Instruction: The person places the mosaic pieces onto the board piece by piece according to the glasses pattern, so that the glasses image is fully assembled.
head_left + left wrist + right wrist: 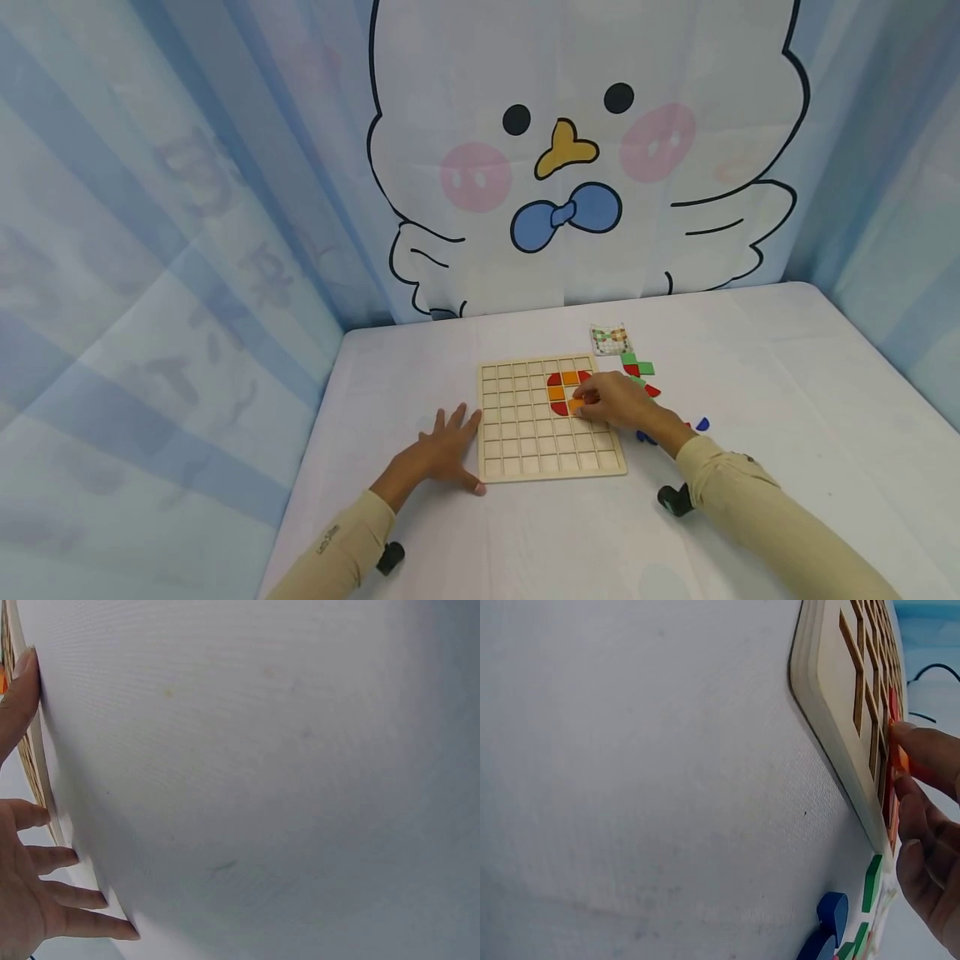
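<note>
A wooden grid board (pixel 525 450) lies on the table with red quarter-round pieces (pixel 559 409) and orange square pieces (pixel 556 392) set in cells near its upper right. Over those cells my right hand (pixel 618 402) pinches an orange square (pixel 575 405) between thumb and fingertips. The right wrist view shows the pinched orange piece (pixel 901 759) at the board's surface. My left hand (pixel 446 450) is spread at the board's left edge, its thumb by the lower left corner. In the left wrist view the fingers (pixel 82 922) are straight and apart.
Right of the board lie loose green pieces (pixel 646 368), red pieces (pixel 652 390) and blue pieces (pixel 702 424), partly behind my right forearm. A small patterned card (pixel 611 340) lies beyond the board's upper right corner. A curtain (pixel 450 108) with a cartoon bird hangs behind the table.
</note>
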A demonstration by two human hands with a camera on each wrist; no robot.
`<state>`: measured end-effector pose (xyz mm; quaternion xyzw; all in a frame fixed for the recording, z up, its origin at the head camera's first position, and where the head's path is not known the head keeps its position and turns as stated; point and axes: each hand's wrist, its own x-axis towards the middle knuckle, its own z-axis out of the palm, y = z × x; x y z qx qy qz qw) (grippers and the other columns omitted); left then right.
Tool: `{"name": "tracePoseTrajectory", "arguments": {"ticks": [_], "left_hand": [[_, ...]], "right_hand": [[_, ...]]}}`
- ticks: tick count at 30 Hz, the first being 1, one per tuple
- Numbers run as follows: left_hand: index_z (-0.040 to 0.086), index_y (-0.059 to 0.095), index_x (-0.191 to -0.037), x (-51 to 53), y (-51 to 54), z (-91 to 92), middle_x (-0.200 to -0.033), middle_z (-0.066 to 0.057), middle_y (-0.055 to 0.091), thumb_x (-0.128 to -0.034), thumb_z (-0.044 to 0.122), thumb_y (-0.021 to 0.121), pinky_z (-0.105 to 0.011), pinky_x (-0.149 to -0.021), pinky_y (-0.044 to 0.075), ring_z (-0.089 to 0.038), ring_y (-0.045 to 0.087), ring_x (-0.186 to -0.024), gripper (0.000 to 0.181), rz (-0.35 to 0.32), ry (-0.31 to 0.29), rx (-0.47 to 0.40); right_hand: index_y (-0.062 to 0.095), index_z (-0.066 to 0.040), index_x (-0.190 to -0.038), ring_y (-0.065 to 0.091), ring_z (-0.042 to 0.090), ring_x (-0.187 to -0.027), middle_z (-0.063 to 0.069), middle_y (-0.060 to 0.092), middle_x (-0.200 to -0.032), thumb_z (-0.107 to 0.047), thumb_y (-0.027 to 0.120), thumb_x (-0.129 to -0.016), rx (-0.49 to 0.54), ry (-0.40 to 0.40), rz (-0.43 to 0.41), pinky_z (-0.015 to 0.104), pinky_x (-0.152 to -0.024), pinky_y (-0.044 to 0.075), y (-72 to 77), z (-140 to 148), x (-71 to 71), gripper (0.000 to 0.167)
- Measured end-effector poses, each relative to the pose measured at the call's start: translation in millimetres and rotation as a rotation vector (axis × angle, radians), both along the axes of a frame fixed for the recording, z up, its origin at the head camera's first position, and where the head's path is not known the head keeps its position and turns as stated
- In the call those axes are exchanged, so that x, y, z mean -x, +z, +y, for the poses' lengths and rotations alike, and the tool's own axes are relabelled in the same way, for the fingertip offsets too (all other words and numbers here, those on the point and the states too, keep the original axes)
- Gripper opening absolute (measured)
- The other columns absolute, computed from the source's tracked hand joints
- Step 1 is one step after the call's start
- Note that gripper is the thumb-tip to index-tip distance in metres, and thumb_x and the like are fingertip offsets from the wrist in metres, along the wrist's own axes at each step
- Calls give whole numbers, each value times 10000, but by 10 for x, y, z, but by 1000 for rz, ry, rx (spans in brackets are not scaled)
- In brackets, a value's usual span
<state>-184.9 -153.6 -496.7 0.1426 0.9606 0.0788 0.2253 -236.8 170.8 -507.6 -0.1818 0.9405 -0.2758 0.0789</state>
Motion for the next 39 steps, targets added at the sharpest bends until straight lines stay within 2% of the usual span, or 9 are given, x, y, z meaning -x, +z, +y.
{"name": "tracePoseTrajectory", "arguments": {"ticks": [5, 15, 24, 34, 39], "left_hand": [[162, 224, -1612, 3, 5, -7, -1678, -184, 137, -626, 569, 903, -774, -1065, 276, -546, 98, -1502, 1264, -5, 3, -3], [176, 204, -1618, 15, -52, -24, -1683, -178, 119, -628, 582, 896, -777, -1064, 273, -549, 90, -1502, 1274, -6, -5, 1], [171, 212, -1616, 8, -44, -30, -1682, -180, 124, -633, 573, 897, -776, -1067, 270, -546, 94, -1503, 1263, -3, -3, -7], [171, 219, -1614, 11, -49, -22, -1680, -176, 137, -630, 585, 893, -771, -1068, 277, -539, 102, -1505, 1262, 9, -7, 1], [171, 220, -1614, 8, -38, -21, -1681, -175, 135, -633, 584, 892, -765, -1073, 279, -537, 106, -1505, 1259, 8, -6, 3]], "right_hand": [[773, -110, -1083, 563, 119, -784, -45, 686, -870, -265, 804, -860, -22, -6, 2, 279, -688, 468, 23, -9, 10, 273], [786, -107, -1027, 544, 135, -768, -48, 681, -840, -279, 811, -852, -31, 5, -27, 271, -673, 445, 45, 4, 30, 247], [794, -123, -1026, 534, 146, -786, -48, 664, -824, -276, 799, -865, -38, 15, -59, 275, -680, 421, 81, -28, 56, 222], [795, -156, -994, 522, 138, -775, -56, 649, -816, -284, 790, -872, -52, 22, -53, 287, -667, 415, 78, 71, 79, 176], [805, -163, -1000, 523, 141, -788, -63, 673, -839, -285, 786, -877, -27, 30, -52, 288, -670, 409, 78, 81, 81, 174]]}}
